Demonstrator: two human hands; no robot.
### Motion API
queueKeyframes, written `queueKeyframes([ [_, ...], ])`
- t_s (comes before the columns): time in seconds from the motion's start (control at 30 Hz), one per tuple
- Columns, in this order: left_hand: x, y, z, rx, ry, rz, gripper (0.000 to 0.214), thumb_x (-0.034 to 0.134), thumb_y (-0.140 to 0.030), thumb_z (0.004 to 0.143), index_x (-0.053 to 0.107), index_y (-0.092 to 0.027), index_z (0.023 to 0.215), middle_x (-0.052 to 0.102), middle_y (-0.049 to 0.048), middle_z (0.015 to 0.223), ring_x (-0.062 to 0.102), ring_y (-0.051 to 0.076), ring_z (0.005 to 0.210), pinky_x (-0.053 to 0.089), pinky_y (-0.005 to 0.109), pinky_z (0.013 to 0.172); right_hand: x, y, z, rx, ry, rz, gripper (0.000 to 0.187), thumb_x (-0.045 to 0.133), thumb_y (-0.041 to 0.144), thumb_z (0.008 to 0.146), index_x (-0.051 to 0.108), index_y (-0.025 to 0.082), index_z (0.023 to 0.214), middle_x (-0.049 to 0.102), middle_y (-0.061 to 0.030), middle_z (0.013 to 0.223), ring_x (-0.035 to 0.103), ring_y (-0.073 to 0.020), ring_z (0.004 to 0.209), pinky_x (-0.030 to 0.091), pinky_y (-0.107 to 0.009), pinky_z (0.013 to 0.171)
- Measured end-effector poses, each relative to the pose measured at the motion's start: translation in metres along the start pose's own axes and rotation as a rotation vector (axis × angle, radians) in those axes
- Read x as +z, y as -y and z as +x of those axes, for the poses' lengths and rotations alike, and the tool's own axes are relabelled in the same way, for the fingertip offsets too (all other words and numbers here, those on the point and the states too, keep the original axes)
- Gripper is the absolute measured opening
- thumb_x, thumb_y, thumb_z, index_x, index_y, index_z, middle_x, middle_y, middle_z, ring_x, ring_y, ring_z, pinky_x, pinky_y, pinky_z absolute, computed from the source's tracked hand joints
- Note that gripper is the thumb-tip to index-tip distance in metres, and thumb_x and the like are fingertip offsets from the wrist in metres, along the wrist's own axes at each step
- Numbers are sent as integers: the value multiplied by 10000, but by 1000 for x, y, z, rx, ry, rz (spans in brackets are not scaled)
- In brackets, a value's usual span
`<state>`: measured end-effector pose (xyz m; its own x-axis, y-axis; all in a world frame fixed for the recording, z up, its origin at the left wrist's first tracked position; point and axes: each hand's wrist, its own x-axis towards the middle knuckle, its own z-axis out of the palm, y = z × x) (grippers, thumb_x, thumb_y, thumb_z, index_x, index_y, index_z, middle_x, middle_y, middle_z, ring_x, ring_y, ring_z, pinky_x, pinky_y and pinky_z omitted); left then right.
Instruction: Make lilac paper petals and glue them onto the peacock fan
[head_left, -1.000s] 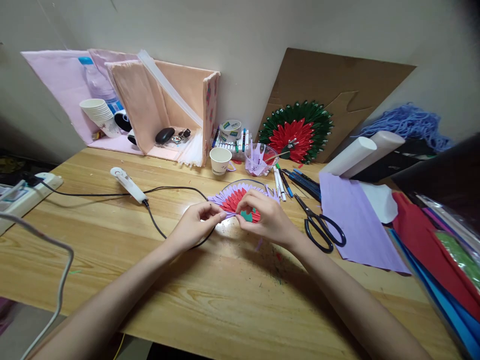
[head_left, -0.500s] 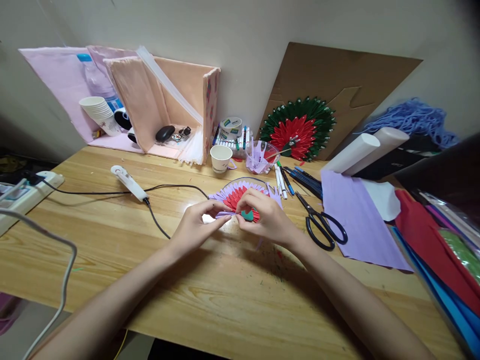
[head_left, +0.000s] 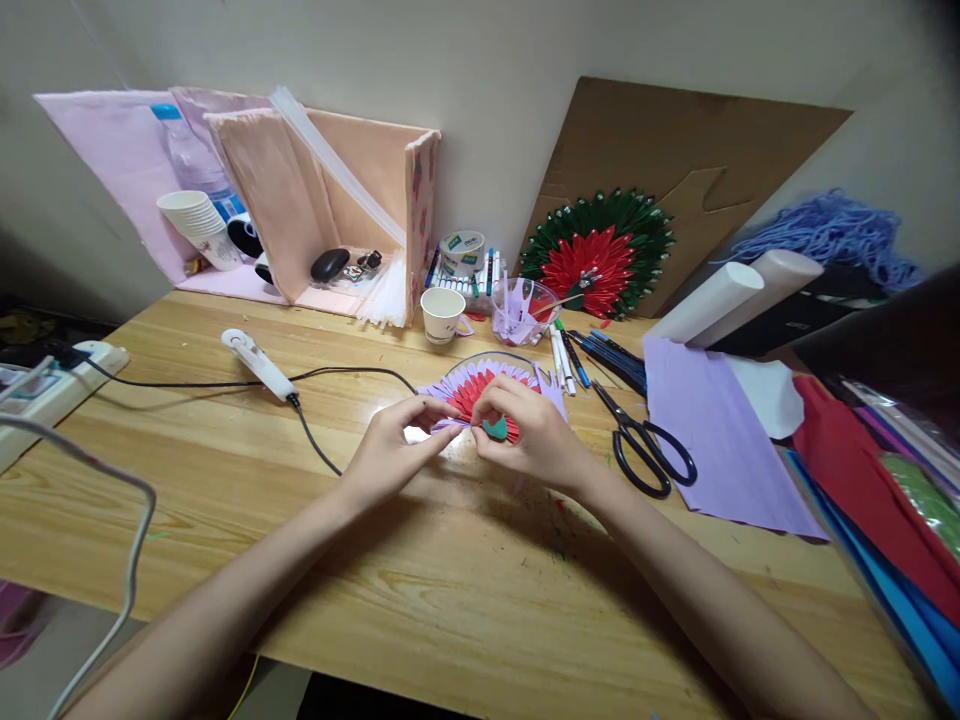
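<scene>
A half-round paper fan piece (head_left: 480, 385) of purple and red folded petals with a small teal centre lies on the wooden table (head_left: 420, 590). My left hand (head_left: 394, 445) pinches a purple petal at the piece's left edge, fingers closed. My right hand (head_left: 532, 435) presses and pinches the piece near its teal centre, fingers bent over it. The two hands nearly touch over the piece.
Black scissors (head_left: 646, 452) lie right of my right hand beside purple paper (head_left: 712, 440). A white glue gun (head_left: 259, 366) with a black cord lies to the left. A paper cup (head_left: 441, 315), a clear bowl (head_left: 521, 312), pens (head_left: 566, 362), a green-red rosette (head_left: 596, 258) and a peach box (head_left: 352, 220) line the back.
My hands stay on the paper piece; the left fingers have shifted slightly along the purple petal. The view has drifted a little.
</scene>
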<state>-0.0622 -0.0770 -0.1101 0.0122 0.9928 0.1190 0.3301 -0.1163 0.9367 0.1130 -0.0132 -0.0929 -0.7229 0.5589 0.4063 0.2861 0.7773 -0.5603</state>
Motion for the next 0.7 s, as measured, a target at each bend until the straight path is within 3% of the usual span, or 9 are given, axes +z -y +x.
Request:
queueKeyframes([
  [0.2, -5, 2, 4, -90, -53, -76, 211, 523, -318, 814, 636, -154, 884, 666, 55, 881, 604, 160, 824, 457, 265, 760, 0, 0, 0, 46, -29, 85, 97, 532, 79, 701, 528, 172, 732, 504, -13, 724, 471, -132, 685, 383, -256, 623],
  [0.27, -8, 2, 4, -72, -93, -91, 184, 522, -282, 816, 628, -160, 904, 660, 54, 923, 602, 158, 863, 456, 269, 790, -1, -1, 1, 166, -43, 203, 63, 549, 110, 701, 540, 168, 723, 524, -14, 731, 484, -128, 682, 386, -260, 633],
  [0.33, -11, 0, 4, -23, -115, -94, 166, 551, -247, 797, 614, -166, 928, 651, 52, 948, 600, 153, 882, 461, 266, 798, -2, -4, 2, 374, -23, 401, 47, 586, 188, 703, 549, 162, 714, 536, -9, 711, 485, -119, 643, 378, -256, 602],
  [0.47, -13, -7, 2, 111, -110, -10, 172, 613, -223, 757, 618, -175, 922, 642, 45, 942, 591, 146, 884, 466, 251, 788, -2, -12, 3, 720, 136, 864, 172, 643, 310, 676, 575, 152, 681, 481, 33, 588, 397, -80, 521, 298, -232, 509],
  [0.6, -12, -10, 1, 106, -80, 6, 174, 610, -258, 767, 630, -182, 922, 653, 37, 914, 594, 131, 831, 467, 239, 767, 1, -14, 3, 874, 219, 1167, 131, 662, 243, 639, 575, 146, 628, 461, 37, 575, 368, -65, 512, 291, -217, 496],
  [0.7, -11, -8, 1, 40, -125, -45, 211, 606, -298, 768, 616, -168, 934, 652, 47, 911, 597, 135, 810, 471, 242, 748, 3, -12, 4, 942, 290, 1287, 138, 656, 202, 643, 543, 149, 585, 427, 45, 545, 329, -54, 480, 270, -201, 456],
])
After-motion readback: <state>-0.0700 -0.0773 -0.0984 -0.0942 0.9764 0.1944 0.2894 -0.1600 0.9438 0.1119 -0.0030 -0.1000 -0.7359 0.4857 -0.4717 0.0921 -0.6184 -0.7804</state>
